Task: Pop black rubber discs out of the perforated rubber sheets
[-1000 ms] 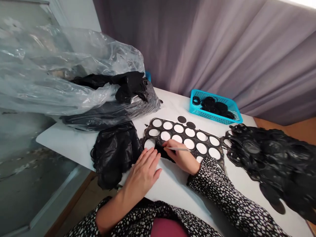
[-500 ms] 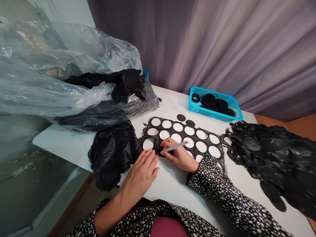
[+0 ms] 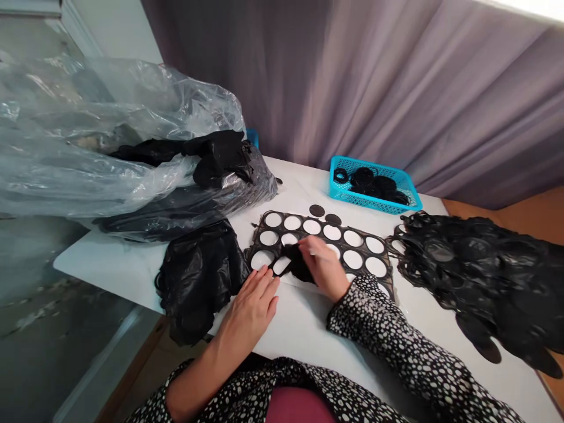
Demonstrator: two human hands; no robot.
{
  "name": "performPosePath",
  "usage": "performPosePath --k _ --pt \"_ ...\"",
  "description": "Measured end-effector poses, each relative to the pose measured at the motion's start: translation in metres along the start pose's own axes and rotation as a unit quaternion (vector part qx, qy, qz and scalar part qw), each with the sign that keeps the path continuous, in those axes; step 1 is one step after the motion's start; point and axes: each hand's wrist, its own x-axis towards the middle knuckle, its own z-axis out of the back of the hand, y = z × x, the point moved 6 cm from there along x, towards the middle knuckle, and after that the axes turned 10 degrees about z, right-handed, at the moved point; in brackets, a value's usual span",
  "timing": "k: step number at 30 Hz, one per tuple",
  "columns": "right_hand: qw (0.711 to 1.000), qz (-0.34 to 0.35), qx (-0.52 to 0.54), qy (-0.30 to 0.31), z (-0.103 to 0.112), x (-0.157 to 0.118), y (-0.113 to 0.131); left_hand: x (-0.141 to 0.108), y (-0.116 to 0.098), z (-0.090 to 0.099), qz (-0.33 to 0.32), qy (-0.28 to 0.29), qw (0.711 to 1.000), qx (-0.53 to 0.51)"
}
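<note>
A black sheet (image 3: 343,241) with rows of round openings lies on the white table, white showing through the holes. My left hand (image 3: 253,296) rests flat near its front left corner, fingers stretched out and fingertips at the sheet's edge. My right hand (image 3: 324,264) is closed over the sheet and blurred by motion. A thin flat silver tool (image 3: 321,254) sticks out of its grip. A floppy black disc (image 3: 297,264) hangs at its fingers, lifted from a hole in the front row. Two loose black discs (image 3: 316,210) lie behind the sheet.
A blue plastic basket (image 3: 374,202) with black rings stands at the back. Piled black punched sheets (image 3: 480,282) cover the right side. At the left lie a black bundle (image 3: 200,279) and a large clear plastic bag (image 3: 176,111) holding black material. A grey curtain (image 3: 286,76) hangs behind.
My right hand has pulled the black disc up and to the right, baring white in that hole. My left hand stays in place. The whole view has shifted slightly.
</note>
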Motion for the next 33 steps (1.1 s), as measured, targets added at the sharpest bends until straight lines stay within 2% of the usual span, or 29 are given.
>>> performPosePath --k 2,3,8,12,14,16,18,22,27,33 --pt "0.995 -0.071 -0.007 -0.073 0.022 -0.001 -0.022 0.001 0.0 0.002 -0.005 -0.004 1.0 -0.004" --pt "0.993 -0.085 -0.008 -0.086 0.03 -0.003 -0.028 0.002 -0.001 0.003 -0.006 -0.005 1.0 -0.007" --pt "0.996 -0.077 0.002 -0.05 0.042 -0.012 -0.034 0.011 -0.003 0.004 0.005 -0.017 1.0 -0.005" --pt "0.981 -0.134 -0.031 -0.138 0.072 -0.018 -0.059 0.014 -0.002 0.004 -0.002 -0.024 1.0 -0.006" --pt "0.979 -0.14 -0.039 -0.145 0.079 -0.02 -0.064 0.015 -0.004 0.007 -0.006 -0.024 1.0 -0.007" --pt "0.989 -0.11 -0.008 -0.099 0.072 -0.021 -0.056 0.018 -0.01 0.011 -0.001 -0.035 0.999 -0.001" --pt "0.997 -0.062 0.043 -0.026 0.053 -0.023 -0.036 0.021 -0.02 0.013 -0.009 -0.045 0.999 0.001" --pt "0.988 -0.014 0.132 0.076 0.02 -0.03 -0.003 0.022 -0.041 0.001 -0.059 -0.002 0.998 -0.018" --pt "0.974 -0.006 0.205 0.094 0.011 -0.03 -0.001 0.017 -0.038 -0.015 -0.044 0.016 0.999 -0.021" --pt "0.97 -0.008 0.219 0.104 0.009 -0.03 -0.002 0.017 -0.036 -0.015 -0.042 0.011 0.999 -0.032"
